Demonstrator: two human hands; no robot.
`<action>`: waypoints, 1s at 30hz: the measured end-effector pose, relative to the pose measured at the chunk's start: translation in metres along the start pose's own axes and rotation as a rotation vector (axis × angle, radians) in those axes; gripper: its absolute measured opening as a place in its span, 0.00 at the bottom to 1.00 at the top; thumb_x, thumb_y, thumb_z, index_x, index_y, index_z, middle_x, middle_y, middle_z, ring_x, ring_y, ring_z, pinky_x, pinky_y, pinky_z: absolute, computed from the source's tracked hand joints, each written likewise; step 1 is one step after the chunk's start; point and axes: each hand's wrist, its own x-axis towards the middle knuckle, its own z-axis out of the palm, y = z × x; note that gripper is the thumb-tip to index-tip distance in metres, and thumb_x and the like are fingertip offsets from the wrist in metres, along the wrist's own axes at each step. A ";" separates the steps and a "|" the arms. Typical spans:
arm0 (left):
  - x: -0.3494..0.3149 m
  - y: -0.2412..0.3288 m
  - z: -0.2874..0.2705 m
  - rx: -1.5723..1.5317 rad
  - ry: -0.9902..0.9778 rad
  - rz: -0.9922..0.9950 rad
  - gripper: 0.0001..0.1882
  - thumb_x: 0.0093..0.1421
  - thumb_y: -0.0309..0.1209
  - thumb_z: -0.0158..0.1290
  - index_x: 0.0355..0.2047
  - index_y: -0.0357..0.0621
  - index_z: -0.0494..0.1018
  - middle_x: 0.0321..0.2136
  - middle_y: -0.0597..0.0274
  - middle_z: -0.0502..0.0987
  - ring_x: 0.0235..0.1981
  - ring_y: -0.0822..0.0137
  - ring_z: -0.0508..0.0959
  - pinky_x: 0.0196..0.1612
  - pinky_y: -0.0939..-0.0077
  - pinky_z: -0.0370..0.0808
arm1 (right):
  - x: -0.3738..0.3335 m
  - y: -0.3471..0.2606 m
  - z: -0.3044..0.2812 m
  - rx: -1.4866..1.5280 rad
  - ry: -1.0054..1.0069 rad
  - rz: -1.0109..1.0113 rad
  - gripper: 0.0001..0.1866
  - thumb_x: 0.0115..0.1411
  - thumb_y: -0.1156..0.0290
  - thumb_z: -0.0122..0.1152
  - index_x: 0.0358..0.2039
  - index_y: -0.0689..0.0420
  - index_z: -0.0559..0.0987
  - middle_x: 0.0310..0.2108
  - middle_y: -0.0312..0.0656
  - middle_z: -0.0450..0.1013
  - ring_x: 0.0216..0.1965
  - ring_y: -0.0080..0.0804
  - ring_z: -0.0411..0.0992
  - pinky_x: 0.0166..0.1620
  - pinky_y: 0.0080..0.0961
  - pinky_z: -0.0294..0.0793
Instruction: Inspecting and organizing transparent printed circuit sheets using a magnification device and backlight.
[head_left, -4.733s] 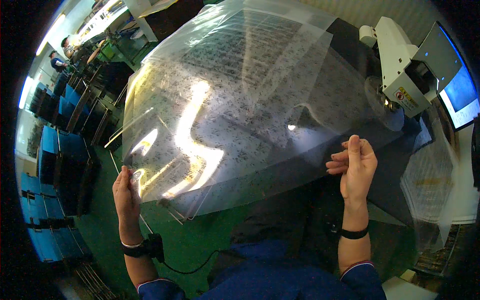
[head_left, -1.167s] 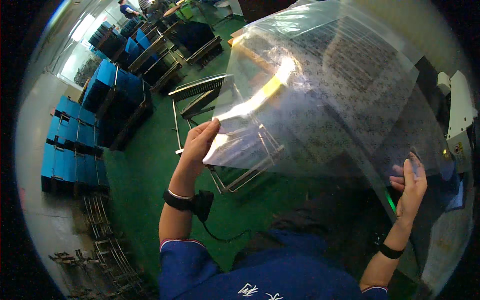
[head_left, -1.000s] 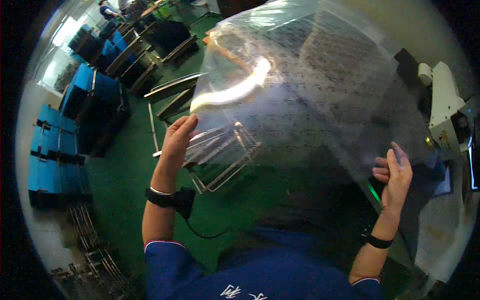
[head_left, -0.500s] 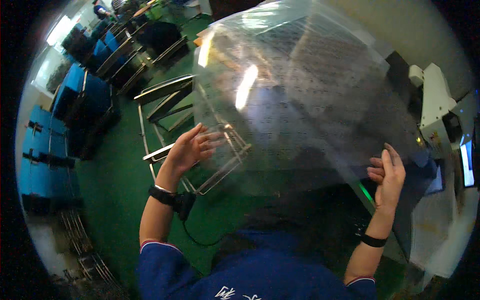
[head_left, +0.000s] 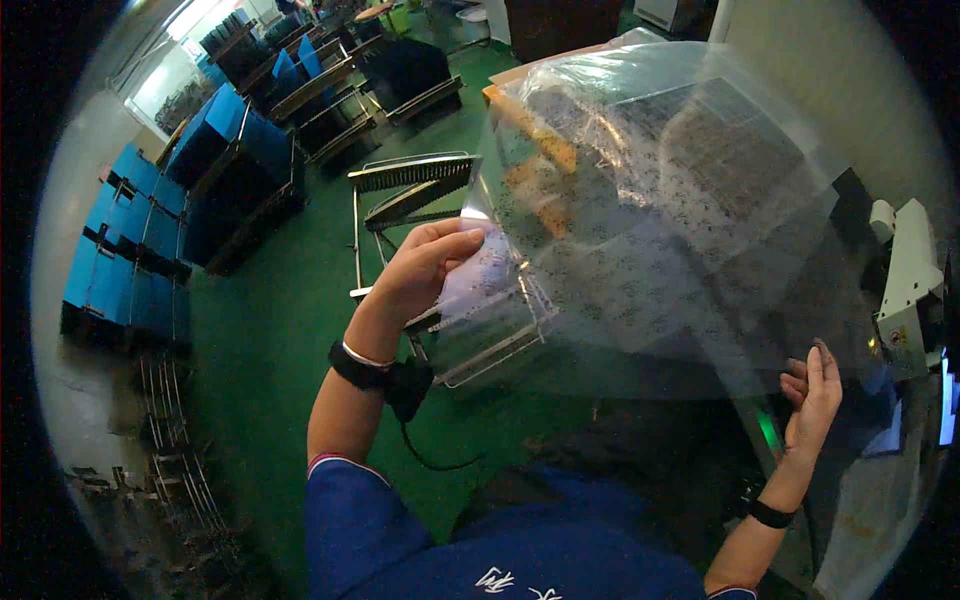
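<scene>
A large clear plastic film sheet [head_left: 620, 290], speckled with small dark marks, spans the space in front of me, and the things behind it show through. My left hand [head_left: 430, 262] pinches its left edge between thumb and fingers. By the near right corner, my right hand [head_left: 815, 395] has its fingers bent together at the film's edge. The exact contact of the right fingertips is hard to make out. Both wrists wear black bands, and a small black device [head_left: 407, 388] with a cable hangs at the left one.
Behind the film stands a slotted metal rack [head_left: 415, 178] on the green floor [head_left: 270, 400]. Blue panels on carts [head_left: 205, 140] line the left side. A white machine arm [head_left: 910, 265] and a lit screen [head_left: 947, 400] are at the right, with cardboard [head_left: 560, 65] at the back.
My left hand has gone from open fingers beside the film to a pinch on its left edge. The view has shifted, and the film's glare has changed.
</scene>
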 end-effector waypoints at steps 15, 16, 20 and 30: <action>-0.029 -0.011 0.092 0.098 -0.094 -0.058 0.15 0.54 0.30 0.51 0.36 0.30 0.68 0.31 0.50 0.75 0.30 0.66 0.77 0.27 0.82 0.75 | -0.065 0.006 0.031 0.382 -0.488 -0.107 0.34 0.55 0.74 0.54 0.57 0.57 0.46 0.46 0.46 0.61 0.46 0.32 0.63 0.50 0.30 0.64; -0.022 -0.021 0.109 0.087 -0.172 -0.083 0.15 0.55 0.31 0.51 0.37 0.30 0.67 0.32 0.50 0.75 0.31 0.65 0.77 0.29 0.80 0.75 | -0.076 0.021 0.021 0.369 -0.580 -0.052 0.31 0.53 0.75 0.56 0.54 0.61 0.52 0.45 0.46 0.65 0.45 0.30 0.65 0.47 0.29 0.66; -0.018 -0.058 0.167 -0.020 -0.284 -0.150 0.15 0.57 0.32 0.49 0.38 0.30 0.66 0.34 0.50 0.74 0.34 0.64 0.76 0.34 0.76 0.75 | -0.117 0.003 0.011 0.426 -0.899 0.351 0.26 0.56 0.67 0.53 0.52 0.60 0.57 0.47 0.49 0.65 0.46 0.35 0.66 0.50 0.32 0.65; -0.040 -0.095 0.229 0.067 -0.409 -0.062 0.14 0.57 0.33 0.50 0.37 0.33 0.69 0.33 0.56 0.75 0.34 0.68 0.75 0.35 0.77 0.74 | -0.127 -0.006 0.032 0.797 -0.276 0.168 0.17 0.60 0.66 0.46 0.48 0.53 0.61 0.41 0.45 0.69 0.39 0.33 0.70 0.40 0.28 0.71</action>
